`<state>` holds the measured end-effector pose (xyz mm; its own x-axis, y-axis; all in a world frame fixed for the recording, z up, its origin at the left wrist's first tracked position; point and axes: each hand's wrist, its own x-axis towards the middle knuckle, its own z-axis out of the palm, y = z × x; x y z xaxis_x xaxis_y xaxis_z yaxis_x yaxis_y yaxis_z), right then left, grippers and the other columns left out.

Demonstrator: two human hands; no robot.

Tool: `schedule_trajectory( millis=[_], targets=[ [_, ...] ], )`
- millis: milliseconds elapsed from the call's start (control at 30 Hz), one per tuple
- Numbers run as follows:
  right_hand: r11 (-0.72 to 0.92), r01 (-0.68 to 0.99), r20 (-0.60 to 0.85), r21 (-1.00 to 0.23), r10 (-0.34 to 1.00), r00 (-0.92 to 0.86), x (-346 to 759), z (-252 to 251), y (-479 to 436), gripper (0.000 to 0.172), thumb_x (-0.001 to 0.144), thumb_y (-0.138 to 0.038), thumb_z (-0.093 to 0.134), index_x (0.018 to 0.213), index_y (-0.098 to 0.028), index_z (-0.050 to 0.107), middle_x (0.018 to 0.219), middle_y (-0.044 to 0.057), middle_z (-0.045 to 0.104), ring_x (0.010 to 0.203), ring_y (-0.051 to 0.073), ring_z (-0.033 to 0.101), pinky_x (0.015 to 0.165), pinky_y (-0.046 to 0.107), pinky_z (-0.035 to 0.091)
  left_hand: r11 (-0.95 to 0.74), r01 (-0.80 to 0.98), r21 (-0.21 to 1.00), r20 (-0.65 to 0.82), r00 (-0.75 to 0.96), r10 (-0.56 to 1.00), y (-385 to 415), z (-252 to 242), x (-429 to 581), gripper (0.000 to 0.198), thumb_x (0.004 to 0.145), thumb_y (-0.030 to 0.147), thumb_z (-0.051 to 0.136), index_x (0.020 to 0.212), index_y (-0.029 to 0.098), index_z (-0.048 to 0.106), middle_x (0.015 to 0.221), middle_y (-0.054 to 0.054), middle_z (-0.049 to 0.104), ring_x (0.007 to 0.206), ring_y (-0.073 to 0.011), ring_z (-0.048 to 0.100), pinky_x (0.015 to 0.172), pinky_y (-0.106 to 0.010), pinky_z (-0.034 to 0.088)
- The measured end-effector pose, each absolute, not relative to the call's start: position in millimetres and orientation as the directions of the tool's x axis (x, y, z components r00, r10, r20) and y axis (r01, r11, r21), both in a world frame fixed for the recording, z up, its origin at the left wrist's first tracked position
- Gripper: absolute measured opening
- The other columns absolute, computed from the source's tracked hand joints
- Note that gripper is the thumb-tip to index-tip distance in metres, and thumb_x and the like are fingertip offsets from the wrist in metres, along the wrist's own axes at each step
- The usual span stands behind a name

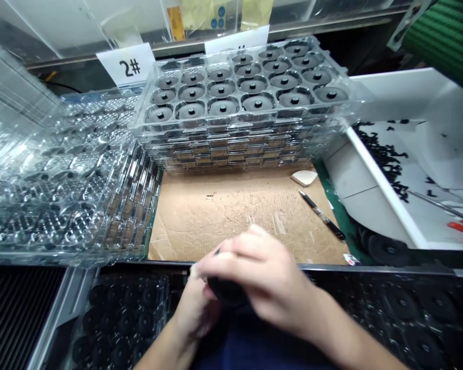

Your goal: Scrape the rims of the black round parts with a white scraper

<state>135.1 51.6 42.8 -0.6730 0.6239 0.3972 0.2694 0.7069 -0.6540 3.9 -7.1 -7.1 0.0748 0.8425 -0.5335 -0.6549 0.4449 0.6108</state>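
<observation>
Close to my body, my left hand and my right hand are brought together around a black round part. The left fingers grip it from the left and below, partly hidden behind the right hand. Over its top, the fingers of my right hand are bent and pressed near the left fingertips. A small dark tip shows between the fingers, too blurred to identify. Past the hands lies a sheet of brown cardboard. Similar black discs with centre posts fill most pockets of a clear plastic tray.
Empty clear trays are stacked at the left. A pen and a pale wedge-shaped piece lie on the cardboard. The white box at right contains small black parts. Trays of black discs flank my lap.
</observation>
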Motion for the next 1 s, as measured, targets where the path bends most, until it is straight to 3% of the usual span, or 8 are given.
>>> schedule_trajectory(
  millis=[100, 200, 267, 400, 667, 833, 900, 1000],
  targets=[
    [0.637, 0.491, 0.319, -0.594, 0.747, -0.583, 132.0, 48.5, 51.0, 0.029, 0.093, -0.015, 0.037, 0.098, -0.018, 0.066, 0.075, 0.003, 0.064, 0.067, 0.014, 0.051, 0.061, 0.03, 0.03, 0.4, -0.653, 0.644, -0.463, 0.083, 0.882, -7.4, -11.7, 1.0, 0.052, 0.044, 0.05, 0.08, 0.086, 0.019, 0.072, 0.086, -0.004, 0.07, 0.088, -0.0255, 0.061, 0.082, -0.035, 0.049],
    [0.781, 0.318, 0.45, -0.538, 0.585, -0.675, 123.5, 46.7, 53.3, 0.028, 0.095, -0.019, 0.039, 0.099, -0.021, 0.066, 0.069, 0.001, 0.062, 0.062, 0.014, 0.048, 0.059, 0.03, 0.031, 0.355, -0.685, 0.636, -0.481, 0.007, 0.877, -10.7, -18.7, -0.9, 0.031, 0.061, 0.048, 0.073, 0.079, 0.024, 0.071, 0.072, 0.0, 0.066, 0.086, -0.026, 0.062, 0.085, -0.043, 0.049],
    [0.752, 0.229, 0.458, -0.619, 0.581, -0.672, 121.6, 35.6, 61.4, 0.029, 0.094, -0.018, 0.037, 0.102, -0.022, 0.065, 0.076, 0.0, 0.066, 0.067, 0.013, 0.054, 0.063, 0.029, 0.035, 0.33, -0.701, 0.632, -0.491, -0.034, 0.87, -12.1, -22.0, -2.8, 0.03, 0.063, 0.047, 0.071, 0.085, 0.027, 0.071, 0.071, 0.001, 0.066, 0.087, -0.0259, 0.063, 0.088, -0.044, 0.048],
    [0.441, 0.524, 0.17, -0.729, 0.858, -0.485, 133.2, -8.9, 75.8, 0.026, 0.09, -0.016, 0.043, 0.105, -0.02, 0.064, 0.093, 0.004, 0.068, 0.083, 0.016, 0.06, 0.071, 0.03, 0.042, 0.25, -0.772, 0.585, -0.504, -0.105, 0.857, -10.9, -22.8, -11.1, 0.056, 0.057, 0.048, 0.075, 0.108, 0.028, 0.063, 0.1, -0.002, 0.07, 0.096, -0.0247, 0.064, 0.094, -0.041, 0.045],
    [0.341, 0.55, 0.039, -0.762, 0.873, -0.487, 144.1, -52.7, 39.8, 0.021, 0.088, -0.018, 0.049, 0.1, -0.021, 0.066, 0.081, 0.003, 0.07, 0.067, 0.015, 0.064, 0.059, 0.025, 0.05, 0.212, -0.819, 0.533, -0.512, -0.113, 0.851, -4.3, -21.3, -23.8, 0.06, 0.054, 0.041, 0.079, 0.109, 0.025, 0.064, 0.115, -0.008, 0.066, 0.105, -0.0287, 0.061, 0.095, -0.041, 0.045],
    [0.366, 0.456, 0.244, -0.812, 0.921, -0.305, 118.9, 15.5, 46.3, 0.024, 0.09, -0.019, 0.047, 0.111, -0.019, 0.059, 0.096, 0.005, 0.067, 0.075, 0.013, 0.061, 0.062, 0.024, 0.049, 0.247, -0.792, 0.558, -0.506, -0.089, 0.858, -3.9, -16.8, -13.0, 0.062, 0.055, 0.04, 0.079, 0.113, 0.025, 0.061, 0.115, -0.007, 0.066, 0.104, -0.0238, 0.061, 0.086, -0.03, 0.05],
    [0.516, 0.358, 0.383, -0.778, 0.842, -0.38, 107.7, 33.7, 46.1, 0.025, 0.089, -0.014, 0.048, 0.111, -0.014, 0.059, 0.094, 0.007, 0.067, 0.08, 0.016, 0.06, 0.072, 0.029, 0.049, 0.296, -0.799, 0.523, -0.52, -0.025, 0.854, -4.2, -15.8, -11.2, 0.052, 0.063, 0.04, 0.075, 0.111, 0.025, 0.063, 0.114, -0.006, 0.067, 0.106, -0.0215, 0.06, 0.09, -0.028, 0.047],
    [0.579, 0.297, 0.337, -0.759, 0.74, -0.583, 108.0, 39.2, 42.5, 0.025, 0.088, -0.011, 0.046, 0.107, -0.011, 0.061, 0.087, 0.007, 0.067, 0.075, 0.018, 0.059, 0.069, 0.032, 0.049, 0.311, -0.8, 0.514, -0.497, 0.017, 0.867, -2.5, -18.2, -19.7, 0.041, 0.067, 0.035, 0.073, 0.106, 0.027, 0.065, 0.109, -0.002, 0.069, 0.103, -0.0187, 0.062, 0.093, -0.027, 0.046]
  ],
)
